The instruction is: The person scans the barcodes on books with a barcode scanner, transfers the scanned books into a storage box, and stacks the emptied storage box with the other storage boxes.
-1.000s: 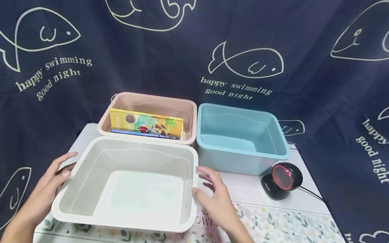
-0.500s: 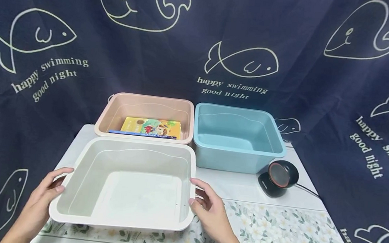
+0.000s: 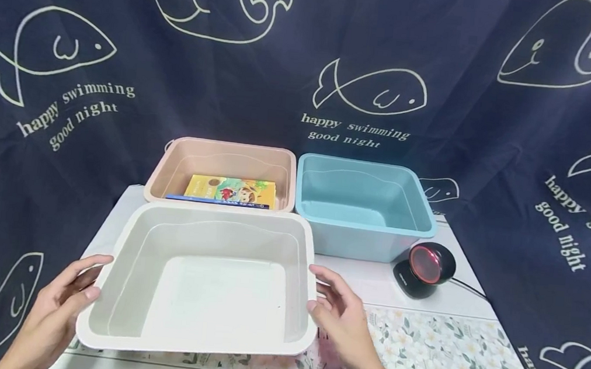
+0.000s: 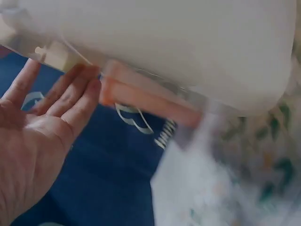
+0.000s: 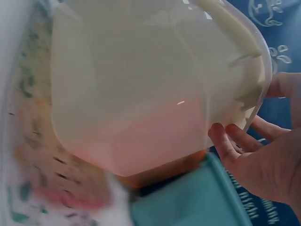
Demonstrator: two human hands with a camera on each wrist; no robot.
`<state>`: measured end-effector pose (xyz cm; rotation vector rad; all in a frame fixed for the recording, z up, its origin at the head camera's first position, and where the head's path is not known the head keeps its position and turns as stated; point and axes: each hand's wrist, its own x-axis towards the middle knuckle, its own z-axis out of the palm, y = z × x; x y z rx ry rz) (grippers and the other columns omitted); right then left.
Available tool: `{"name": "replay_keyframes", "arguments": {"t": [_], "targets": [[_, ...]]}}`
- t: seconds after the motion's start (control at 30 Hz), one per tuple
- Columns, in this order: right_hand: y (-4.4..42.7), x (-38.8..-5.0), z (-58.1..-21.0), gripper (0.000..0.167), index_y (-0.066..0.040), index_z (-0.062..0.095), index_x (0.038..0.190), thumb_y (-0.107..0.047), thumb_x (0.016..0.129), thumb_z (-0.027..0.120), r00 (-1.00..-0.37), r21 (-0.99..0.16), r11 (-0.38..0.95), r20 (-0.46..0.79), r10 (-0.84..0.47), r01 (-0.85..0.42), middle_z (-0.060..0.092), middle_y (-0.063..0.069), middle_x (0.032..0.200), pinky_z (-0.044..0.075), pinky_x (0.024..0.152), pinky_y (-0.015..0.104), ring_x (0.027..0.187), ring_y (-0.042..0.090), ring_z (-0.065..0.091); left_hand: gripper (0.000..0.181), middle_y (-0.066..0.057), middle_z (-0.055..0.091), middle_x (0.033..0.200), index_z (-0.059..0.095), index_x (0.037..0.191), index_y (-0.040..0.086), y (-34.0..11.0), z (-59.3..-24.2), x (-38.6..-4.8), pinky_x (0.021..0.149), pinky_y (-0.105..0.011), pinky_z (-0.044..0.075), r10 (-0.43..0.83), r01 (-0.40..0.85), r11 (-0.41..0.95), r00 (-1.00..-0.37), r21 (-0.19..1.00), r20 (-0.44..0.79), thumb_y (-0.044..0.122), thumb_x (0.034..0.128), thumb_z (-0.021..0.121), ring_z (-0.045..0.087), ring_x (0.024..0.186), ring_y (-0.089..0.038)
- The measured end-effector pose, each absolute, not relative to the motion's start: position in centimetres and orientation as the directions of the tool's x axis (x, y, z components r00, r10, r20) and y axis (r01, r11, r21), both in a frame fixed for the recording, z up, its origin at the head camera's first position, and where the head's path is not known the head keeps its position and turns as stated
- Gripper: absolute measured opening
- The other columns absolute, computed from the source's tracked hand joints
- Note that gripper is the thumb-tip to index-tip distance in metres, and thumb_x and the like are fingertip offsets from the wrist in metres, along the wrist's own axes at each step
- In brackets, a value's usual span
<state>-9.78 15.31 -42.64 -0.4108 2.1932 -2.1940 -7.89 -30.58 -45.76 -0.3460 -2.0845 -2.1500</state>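
A white plastic bin (image 3: 222,301), with nothing in it, is held between the two hands in front of the other bins. My left hand (image 3: 55,304) grips its left rim, thumb on top and fingers underneath, as the left wrist view also shows. On the opposite side my right hand (image 3: 343,323) grips the right rim the same way. Behind the white bin stands a pink bin (image 3: 291,178) with a yellow picture book (image 3: 232,189) and a blue-edged book (image 3: 215,201) inside. The white bin looks slightly turned and raised; its base against the table is hidden in the head view.
A blue bin (image 3: 354,236) stands at the back right, next to the pink one. In front of it is a black, cup-shaped device (image 3: 427,269) with a red-lit face and a cable. A flower-print strip (image 3: 434,352) runs across the white table (image 3: 366,281).
Both hands have closed round the white bin's rims, and its right side has shifted right and turned slightly. The yellow book in the pink bin has dropped from leaning high to lying lower.
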Motion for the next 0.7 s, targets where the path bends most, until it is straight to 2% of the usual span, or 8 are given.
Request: {"name": "replay_keyframes", "arguments": {"t": [0.07, 0.2, 0.33, 0.53, 0.7], "targets": [[16.2, -9.6, -41.7, 0.052, 0.002, 0.051, 0.145, 0.008, 0.094, 0.059, -0.953, -0.971, -0.014, 0.237, -0.186, -0.239, 0.055, 0.028, 0.139, 0.056, 0.1, 0.028, 0.121, 0.023, 0.066, 0.053, 0.002, 0.054, 0.148, 0.039, 0.154, -0.003, -29.8, -44.8, -7.8, 0.094, -0.017, 0.049, 0.063, 0.244, -0.04, -0.967, 0.969, 0.246, -0.015, 0.1019, 0.036, 0.054, 0.131, -0.004], [18.1, -9.3, -39.8, 0.049, 0.005, 0.051, 0.144, 0.009, 0.096, 0.055, -0.93, -0.943, 0.028, 0.323, -0.175, -0.333, 0.062, 0.019, 0.133, 0.056, 0.097, 0.027, 0.116, 0.019, 0.067, 0.053, 0.002, 0.058, 0.144, 0.041, 0.153, -0.001, -27.6, -42.5, -7.3, 0.088, -0.023, 0.055, 0.044, 0.224, -0.041, -0.973, 0.974, 0.225, -0.013, 0.1017, 0.04, 0.059, 0.126, -0.006], [20.1, -9.0, -38.2, 0.049, 0.009, 0.049, 0.145, 0.013, 0.096, 0.05, -0.907, -0.917, 0.03, 0.388, -0.161, -0.397, 0.065, 0.009, 0.131, 0.056, 0.095, 0.027, 0.115, 0.015, 0.066, 0.053, -0.001, 0.063, 0.141, 0.044, 0.149, -0.004, -25.4, -41.0, -7.0, 0.092, -0.021, 0.053, 0.024, 0.291, -0.091, -0.955, 0.952, 0.294, -0.018, 0.098, 0.041, 0.062, 0.127, -0.008], [22.6, -9.4, -36.4, 0.055, 0.019, 0.044, 0.142, 0.023, 0.088, 0.038, -0.831, -0.842, -0.109, 0.539, -0.136, -0.529, 0.065, 0.016, 0.132, 0.056, 0.095, 0.027, 0.117, 0.02, 0.067, 0.051, -0.007, 0.066, 0.136, 0.047, 0.146, -0.007, -22.1, -37.9, -7.5, 0.092, -0.023, 0.053, 0.0, 0.325, -0.114, -0.945, 0.939, 0.328, -0.018, 0.0963, 0.043, 0.066, 0.114, -0.014], [24.9, -10.5, -34.9, 0.057, 0.02, 0.045, 0.141, 0.026, 0.086, 0.03, -0.808, -0.805, -0.192, 0.583, -0.086, -0.561, 0.065, 0.019, 0.131, 0.057, 0.09, 0.028, 0.115, 0.022, 0.067, 0.049, -0.008, 0.066, 0.133, 0.047, 0.147, -0.006, -19.2, -34.2, -9.6, 0.092, -0.025, 0.055, 0.065, 0.351, -0.086, -0.932, 0.933, 0.356, -0.013, 0.0983, 0.045, 0.067, 0.109, -0.015]]}}
